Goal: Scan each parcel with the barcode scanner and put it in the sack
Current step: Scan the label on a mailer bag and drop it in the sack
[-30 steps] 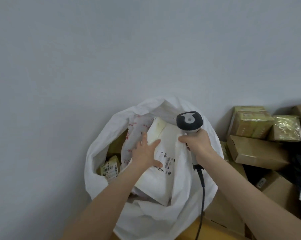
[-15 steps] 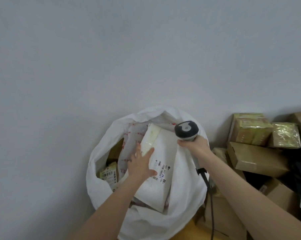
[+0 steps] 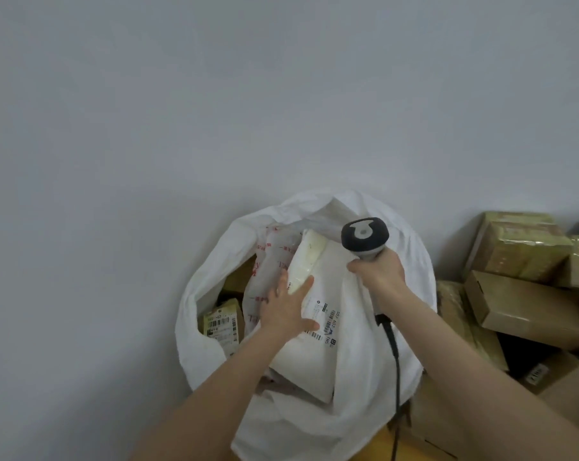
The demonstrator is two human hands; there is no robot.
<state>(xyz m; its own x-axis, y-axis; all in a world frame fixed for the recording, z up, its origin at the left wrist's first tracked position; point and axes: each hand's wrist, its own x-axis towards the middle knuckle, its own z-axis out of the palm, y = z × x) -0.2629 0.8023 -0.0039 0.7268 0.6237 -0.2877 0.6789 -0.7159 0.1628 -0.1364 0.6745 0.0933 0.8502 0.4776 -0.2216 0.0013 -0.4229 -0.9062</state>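
**Flat hand on the parcel in the sack's mouth**

The fingers of the left hand lie straight and spread, pressing flat on the white parcel. The parcel sits tilted, label up, inside the mouth of the sack. The right hand curls its fingers round the handle of the barcode scanner at the sack's right rim, and the cable hangs down. Left of the parcel the mouth gapes, showing a clear mailer with red print and a yellow labelled box lower down. The sack backs against the wall; cardboard boxes crowd its right side.
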